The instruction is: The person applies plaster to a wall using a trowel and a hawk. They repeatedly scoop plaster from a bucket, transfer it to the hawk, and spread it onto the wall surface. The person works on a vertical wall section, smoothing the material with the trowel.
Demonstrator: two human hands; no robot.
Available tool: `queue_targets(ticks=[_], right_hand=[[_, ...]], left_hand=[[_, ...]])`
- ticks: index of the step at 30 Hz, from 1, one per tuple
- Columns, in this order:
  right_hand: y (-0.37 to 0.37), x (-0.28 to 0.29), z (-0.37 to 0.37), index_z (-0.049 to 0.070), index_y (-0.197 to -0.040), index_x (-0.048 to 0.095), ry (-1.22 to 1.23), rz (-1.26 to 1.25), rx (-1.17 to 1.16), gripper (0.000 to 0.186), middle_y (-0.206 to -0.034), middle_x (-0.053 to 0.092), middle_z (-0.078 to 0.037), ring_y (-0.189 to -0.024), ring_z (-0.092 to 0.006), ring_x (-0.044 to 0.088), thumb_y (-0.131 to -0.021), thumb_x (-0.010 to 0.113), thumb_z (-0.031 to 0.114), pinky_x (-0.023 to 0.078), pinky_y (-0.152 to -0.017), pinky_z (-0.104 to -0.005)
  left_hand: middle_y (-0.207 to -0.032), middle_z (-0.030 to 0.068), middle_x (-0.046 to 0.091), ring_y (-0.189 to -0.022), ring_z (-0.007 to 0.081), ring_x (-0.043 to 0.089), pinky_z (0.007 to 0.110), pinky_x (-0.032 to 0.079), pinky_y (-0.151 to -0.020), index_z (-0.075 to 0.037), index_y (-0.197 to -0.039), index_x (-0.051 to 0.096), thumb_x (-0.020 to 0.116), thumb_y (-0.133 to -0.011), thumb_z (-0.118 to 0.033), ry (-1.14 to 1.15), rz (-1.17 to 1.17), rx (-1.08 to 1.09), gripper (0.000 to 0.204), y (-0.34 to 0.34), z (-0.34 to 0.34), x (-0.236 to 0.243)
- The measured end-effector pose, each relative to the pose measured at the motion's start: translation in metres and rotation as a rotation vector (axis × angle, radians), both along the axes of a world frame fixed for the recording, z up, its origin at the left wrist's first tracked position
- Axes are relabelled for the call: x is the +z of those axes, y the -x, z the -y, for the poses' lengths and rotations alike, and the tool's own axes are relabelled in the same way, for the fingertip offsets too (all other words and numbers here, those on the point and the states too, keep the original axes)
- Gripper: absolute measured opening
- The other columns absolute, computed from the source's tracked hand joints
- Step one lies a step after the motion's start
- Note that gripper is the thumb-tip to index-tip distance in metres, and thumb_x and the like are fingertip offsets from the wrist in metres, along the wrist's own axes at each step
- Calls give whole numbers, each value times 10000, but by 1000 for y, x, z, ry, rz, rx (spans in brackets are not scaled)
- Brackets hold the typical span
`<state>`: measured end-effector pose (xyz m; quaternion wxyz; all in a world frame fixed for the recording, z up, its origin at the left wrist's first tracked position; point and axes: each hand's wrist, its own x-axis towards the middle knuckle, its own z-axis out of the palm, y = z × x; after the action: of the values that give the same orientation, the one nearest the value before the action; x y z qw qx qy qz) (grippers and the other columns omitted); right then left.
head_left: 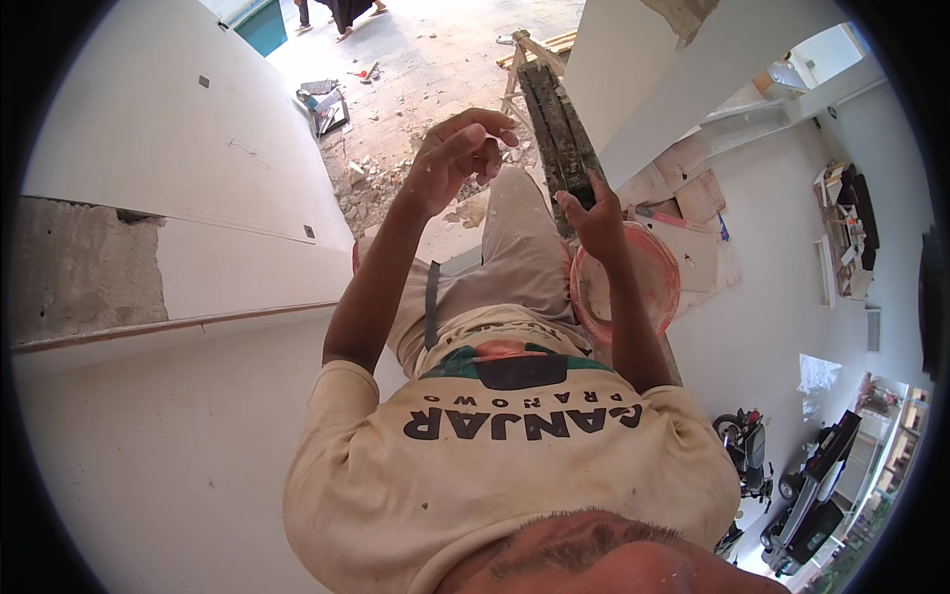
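Observation:
My right hand (597,220) grips the near end of a long, dark, dirt-crusted board (552,124) with grooves along its length. The thumb lies on the upper side, and the board points away from me. Up in front of me, to the left of the board, is my left hand (453,163). Its fingers are loosely bent and apart, with nothing between them, and it does not touch the board. Beneath my right forearm stands a round bucket (676,272) with a reddish, mortar-smeared rim.
White walls (237,188) rise at left, one with a bare cement patch (84,267). Rubble (381,173) and a tool tray (325,107) lie ahead, near a wooden trestle (517,74). Cardboard (703,198) lies right of the bucket. People's legs (346,15) show far off; a motorbike (754,453) stands lower right.

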<state>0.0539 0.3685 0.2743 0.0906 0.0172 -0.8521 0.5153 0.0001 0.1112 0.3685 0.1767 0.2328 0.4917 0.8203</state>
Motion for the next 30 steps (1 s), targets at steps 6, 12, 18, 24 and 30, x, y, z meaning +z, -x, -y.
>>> queue_targets(ticks=[6,12,18,24,30], right_hand=[[-15,14,11,-48,-1161,594,-69,77,24,458,-1019,684,-259,-975,-380,680,-838,736,243,513,-833,-432],[-21,14,38,-24,-1149,559,-182,73,140,401,-956,661,-276,-920,-455,643,-866,704,220,514,-791,-482],[-15,2,65,-19,-1040,544,-162,45,108,356,-879,661,-251,-844,-442,656,-841,753,188,511,-716,-467],[-4,-3,81,-1,-1040,554,-165,3,124,328,-860,664,-235,-815,-435,656,-840,754,164,507,-700,-471],[0,3,96,11,-1029,561,-221,-42,184,307,-858,661,-226,-832,-430,650,-838,752,157,502,-713,-475]], left_hand=[[-1087,175,647,-662,148,538,266,452,-582,17,-1194,583,493,-980,-508,-370,197,-137,574,25,17,2],[-1153,217,615,-659,147,507,271,440,-625,-14,-1198,585,427,-989,-556,-531,265,-203,603,27,29,-2],[-1222,215,587,-659,138,479,278,424,-611,-16,-1215,571,394,-995,-560,-479,269,-66,613,21,40,-10],[-1315,244,551,-689,145,491,272,430,-647,-9,-1255,566,401,-1006,-536,-430,232,59,606,20,51,-18],[-1353,264,531,-708,143,519,264,448,-672,-27,-1278,578,408,-1003,-543,-407,225,114,609,19,61,-20]])
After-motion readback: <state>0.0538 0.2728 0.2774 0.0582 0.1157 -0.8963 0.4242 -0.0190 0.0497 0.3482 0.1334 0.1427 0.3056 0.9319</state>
